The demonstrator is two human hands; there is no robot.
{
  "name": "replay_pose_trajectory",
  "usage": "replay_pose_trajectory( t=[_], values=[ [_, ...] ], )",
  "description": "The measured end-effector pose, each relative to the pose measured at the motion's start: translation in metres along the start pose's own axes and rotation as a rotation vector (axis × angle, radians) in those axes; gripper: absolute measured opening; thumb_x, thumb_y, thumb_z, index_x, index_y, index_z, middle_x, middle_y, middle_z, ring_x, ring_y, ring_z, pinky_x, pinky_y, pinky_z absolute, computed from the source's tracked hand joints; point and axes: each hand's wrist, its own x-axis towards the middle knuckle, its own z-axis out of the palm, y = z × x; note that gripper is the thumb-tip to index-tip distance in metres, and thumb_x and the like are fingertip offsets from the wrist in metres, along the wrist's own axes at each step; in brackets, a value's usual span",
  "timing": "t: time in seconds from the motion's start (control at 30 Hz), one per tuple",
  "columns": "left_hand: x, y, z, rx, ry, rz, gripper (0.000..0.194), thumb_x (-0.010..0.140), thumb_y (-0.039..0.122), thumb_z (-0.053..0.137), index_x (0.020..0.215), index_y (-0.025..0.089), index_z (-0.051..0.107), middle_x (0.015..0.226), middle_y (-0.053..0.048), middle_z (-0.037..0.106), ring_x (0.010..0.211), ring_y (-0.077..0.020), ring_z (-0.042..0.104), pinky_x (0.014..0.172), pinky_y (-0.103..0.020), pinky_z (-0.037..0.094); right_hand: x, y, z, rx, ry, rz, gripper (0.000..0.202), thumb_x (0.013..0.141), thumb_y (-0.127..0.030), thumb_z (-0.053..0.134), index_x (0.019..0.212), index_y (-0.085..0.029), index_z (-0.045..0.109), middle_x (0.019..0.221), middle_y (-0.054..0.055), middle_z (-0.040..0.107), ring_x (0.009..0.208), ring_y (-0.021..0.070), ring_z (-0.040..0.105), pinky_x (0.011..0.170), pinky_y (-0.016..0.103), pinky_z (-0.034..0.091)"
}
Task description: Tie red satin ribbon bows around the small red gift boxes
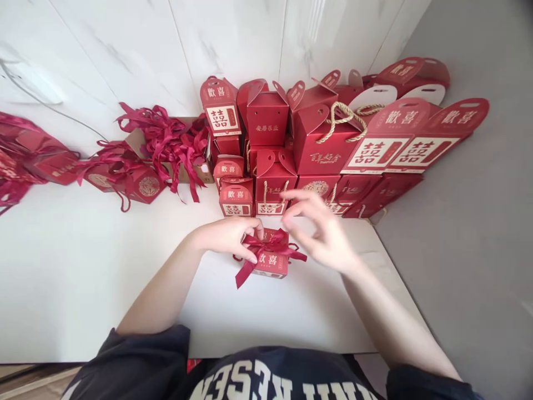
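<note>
A small red gift box [272,268] with pale lettering stands on the white table in front of me. A dark red satin ribbon [246,271] is tied in a bow across its top, its ends hanging out to both sides. My left hand [231,236] is at the box's left side, thumb and fingers closed on the ribbon near the knot. Just right of the box, my right hand [318,233] is raised in the air, slightly blurred, fingers curved and apart with nothing visible in them. Cord loops show at the box's sides.
Red gift boxes [318,139], some with rope handles, are stacked against the tiled wall. To their left lies a heap of loose ribbons [172,141] on a carton, then ribbon-tied boxes [133,180]. A grey wall [462,211] bounds the white table [104,266] on the right.
</note>
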Motion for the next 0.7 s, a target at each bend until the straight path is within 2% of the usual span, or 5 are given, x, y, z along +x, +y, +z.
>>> replay_pose_trajectory(
  t=[0.07, 0.2, 0.3, 0.47, 0.7],
  values=[
    [0.000, 0.003, 0.001, -0.005, -0.001, -0.003, 0.042, 0.066, 0.041, 0.078, 0.094, 0.020, 0.054, 0.077, 0.004, 0.056, 0.061, -0.0115, 0.055, 0.058, -0.022, 0.039, -0.006, 0.009, 0.024, -0.045, 0.010, -0.030, 0.006, 0.087, -0.021, 0.059, 0.091, -0.022, 0.063, 0.135, 0.008, 0.052, 0.127, 0.0281, 0.045, 0.108, 0.050, 0.035],
    [-0.001, 0.007, 0.001, 0.014, 0.002, -0.015, 0.039, 0.066, 0.040, 0.078, 0.091, 0.020, 0.056, 0.075, 0.004, 0.054, 0.059, -0.0107, 0.055, 0.056, -0.022, 0.039, -0.015, 0.023, 0.055, -0.081, -0.023, 0.006, 0.012, 0.081, -0.019, 0.062, 0.092, -0.024, 0.063, 0.134, 0.008, 0.052, 0.128, 0.0298, 0.043, 0.110, 0.055, 0.030],
    [-0.001, 0.008, 0.000, -0.016, -0.016, -0.033, 0.037, 0.070, 0.043, 0.075, 0.093, 0.020, 0.057, 0.075, 0.003, 0.057, 0.060, -0.0116, 0.057, 0.055, -0.022, 0.040, -0.018, 0.026, 0.055, -0.047, -0.023, 0.015, 0.009, 0.081, -0.019, 0.061, 0.089, -0.024, 0.063, 0.134, 0.008, 0.052, 0.129, 0.0284, 0.043, 0.111, 0.053, 0.029],
    [0.003, 0.008, -0.002, -0.084, -0.073, -0.069, 0.028, 0.091, 0.041, 0.047, 0.088, 0.017, 0.060, 0.068, 0.000, 0.063, 0.055, -0.0119, 0.058, 0.053, -0.022, 0.044, -0.020, 0.026, 0.053, 0.018, -0.016, 0.032, 0.009, 0.083, -0.020, 0.060, 0.090, -0.025, 0.064, 0.135, 0.007, 0.051, 0.131, 0.0273, 0.042, 0.110, 0.050, 0.032],
    [0.005, 0.009, -0.002, -0.128, -0.069, -0.105, 0.017, 0.082, 0.034, 0.058, 0.083, 0.017, 0.059, 0.069, -0.001, 0.065, 0.060, -0.0138, 0.062, 0.051, -0.022, 0.046, -0.020, 0.027, 0.060, 0.040, -0.020, 0.067, 0.006, 0.081, -0.019, 0.062, 0.085, -0.024, 0.061, 0.132, 0.009, 0.053, 0.131, 0.0264, 0.043, 0.109, 0.048, 0.034]
  ],
)
